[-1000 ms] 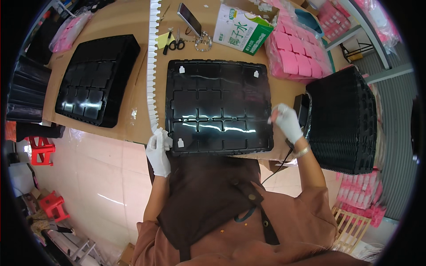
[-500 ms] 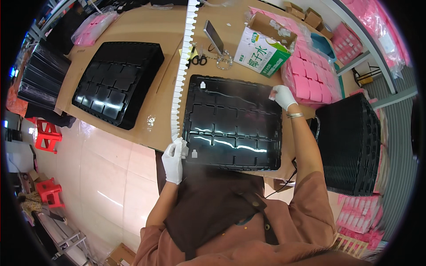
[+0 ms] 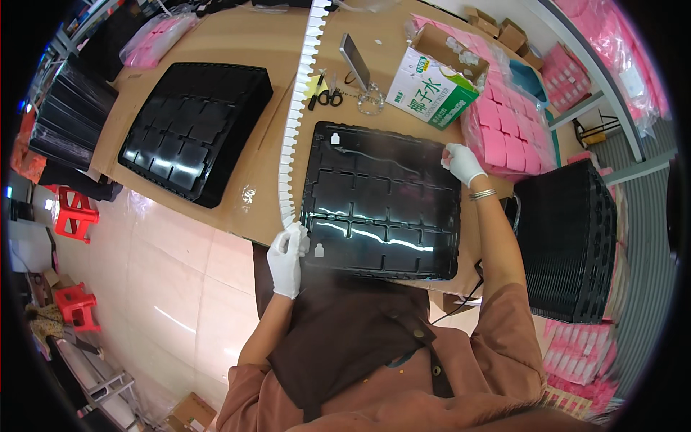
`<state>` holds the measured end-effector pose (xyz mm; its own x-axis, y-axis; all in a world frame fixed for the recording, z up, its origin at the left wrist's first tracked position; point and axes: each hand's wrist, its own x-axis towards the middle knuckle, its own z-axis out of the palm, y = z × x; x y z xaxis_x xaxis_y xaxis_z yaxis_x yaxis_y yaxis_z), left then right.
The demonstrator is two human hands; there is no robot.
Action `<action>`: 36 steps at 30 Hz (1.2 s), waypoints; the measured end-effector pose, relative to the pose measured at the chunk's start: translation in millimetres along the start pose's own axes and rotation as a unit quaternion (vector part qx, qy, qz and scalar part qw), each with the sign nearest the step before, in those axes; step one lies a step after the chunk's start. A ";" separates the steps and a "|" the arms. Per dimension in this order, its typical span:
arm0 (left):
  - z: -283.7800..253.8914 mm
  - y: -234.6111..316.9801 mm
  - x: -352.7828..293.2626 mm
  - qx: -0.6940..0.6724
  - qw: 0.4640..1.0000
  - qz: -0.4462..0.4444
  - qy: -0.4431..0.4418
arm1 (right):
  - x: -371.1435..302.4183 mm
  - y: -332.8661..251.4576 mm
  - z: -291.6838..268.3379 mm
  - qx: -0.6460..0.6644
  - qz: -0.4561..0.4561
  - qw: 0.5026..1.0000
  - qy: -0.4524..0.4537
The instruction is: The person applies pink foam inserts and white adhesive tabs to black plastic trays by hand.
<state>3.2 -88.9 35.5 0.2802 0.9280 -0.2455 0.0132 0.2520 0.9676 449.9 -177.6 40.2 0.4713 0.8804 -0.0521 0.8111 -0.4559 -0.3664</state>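
Note:
In front of me lies a black plastic tray [image 3: 385, 230] with moulded compartments. White bottle-shaped labels sit at its left corners, an upper label [image 3: 335, 138] and a lower label [image 3: 319, 250]. A long white strip of labels [image 3: 296, 119] runs from the table's far side down along the tray's left edge. At the strip's near end, my gloved left hand [image 3: 286, 261] is closed on it. My gloved right hand [image 3: 466, 165] is at the tray's far right corner, fingertips pinched together; whatever is between them is too small to make out.
Further left stands a stack of black trays [image 3: 191, 126]; another tray stack [image 3: 565, 237] is on the right. Scissors [image 3: 330, 97], a phone [image 3: 355, 61] and a green-white carton [image 3: 435, 86] with white scraps lie beyond. Pink wrapped packs [image 3: 509, 129] sit beside the carton.
The whole view has shifted slightly. Both hands keep almost the same places at the tray: the left on the strip's end, the right at the far right corner.

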 end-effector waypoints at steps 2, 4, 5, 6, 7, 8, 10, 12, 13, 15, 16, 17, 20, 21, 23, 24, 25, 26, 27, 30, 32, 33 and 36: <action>0.5 -0.2 0.1 0.002 1.000 0.003 -0.008 | -0.2 21.8 1.7 0.083 0.021 0.996 -0.022; -1.5 -2.7 0.5 0.006 1.000 0.006 -0.007 | 1.6 15.8 1.5 0.167 0.037 0.984 -0.050; -4.6 -4.4 1.4 -0.001 1.000 -0.004 -0.017 | -0.1 12.1 4.4 0.150 0.051 0.987 -0.022; -6.0 -4.9 1.6 -0.008 1.000 -0.013 -0.027 | -2.0 6.5 4.2 0.134 0.066 0.989 0.007; -5.8 -4.6 1.3 -0.008 1.000 -0.014 -0.026 | -1.2 6.6 4.3 0.133 0.066 0.989 0.006; -5.0 -3.0 1.0 -0.001 1.000 -0.014 -0.023 | -0.3 6.6 4.1 0.093 0.043 0.995 0.005; -5.3 -3.0 1.5 0.006 1.000 -0.015 -0.020 | -0.4 -2.3 0.9 0.053 0.019 0.998 0.003; -5.5 -5.8 2.6 -0.004 1.000 -0.010 -0.022 | -2.9 -11.2 -3.0 0.042 0.041 0.998 0.021; -5.0 -6.7 3.3 -0.004 1.000 -0.011 -0.022 | -3.5 -8.3 2.5 0.042 0.041 0.998 0.020; -4.7 -7.3 4.1 -0.003 1.000 -0.010 -0.023 | -3.6 -5.1 16.2 -0.031 0.005 0.991 0.130; -3.9 -5.9 3.7 -0.003 1.000 -0.011 -0.023 | -3.4 -4.1 15.4 -0.031 0.005 0.991 0.129; -2.0 -3.3 2.8 -0.006 1.000 -0.007 -0.020 | -3.6 -2.1 12.4 0.002 0.012 0.994 0.112; -4.1 -3.6 3.9 -0.002 1.000 -0.012 -0.020 | -5.7 8.4 9.2 0.091 0.032 0.991 0.090; -3.6 -3.5 4.4 0.004 1.000 -0.022 -0.020 | -5.3 10.3 6.5 0.148 0.041 0.985 0.084; -2.2 1.1 4.7 -0.006 0.999 -0.029 -0.018 | 0.0 9.1 8.0 0.251 0.058 0.962 0.088; -1.2 3.2 4.2 -0.015 0.999 -0.035 -0.015 | 5.8 -8.3 7.6 0.252 0.053 0.962 0.085; -2.3 0.5 3.9 -0.014 0.999 -0.035 -0.007 | 11.7 -38.1 7.7 0.274 0.072 0.955 0.087; -4.4 -5.2 4.7 -0.026 0.999 -0.019 -0.016 | 15.7 -69.9 10.1 0.295 0.091 0.947 0.090; -6.8 -8.1 5.2 -0.038 0.999 -0.002 -0.025 | 19.9 -103.0 15.5 0.313 0.063 0.945 0.067; -9.1 -3.9 7.5 -0.019 0.999 -0.024 -0.042 | 44.2 -166.0 51.1 0.248 -0.047 0.967 0.017; -11.9 1.4 6.9 0.004 0.998 -0.031 -0.055 | 64.7 -186.2 83.8 0.284 -0.058 0.957 0.009; -9.1 6.2 7.7 0.008 0.998 -0.032 -0.059 | 87.4 -169.1 112.7 0.318 -0.015 0.948 0.018; -29.1 0.0 2.3 0.019 0.999 -0.035 -0.020 | 84.7 -211.3 103.8 0.029 -0.124 0.987 0.100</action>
<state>-24.1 -78.8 33.2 0.3161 0.8967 -0.3099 0.0698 0.3038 0.9502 282.5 6.9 16.8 0.3241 0.9182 0.2277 0.8919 -0.2163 -0.3972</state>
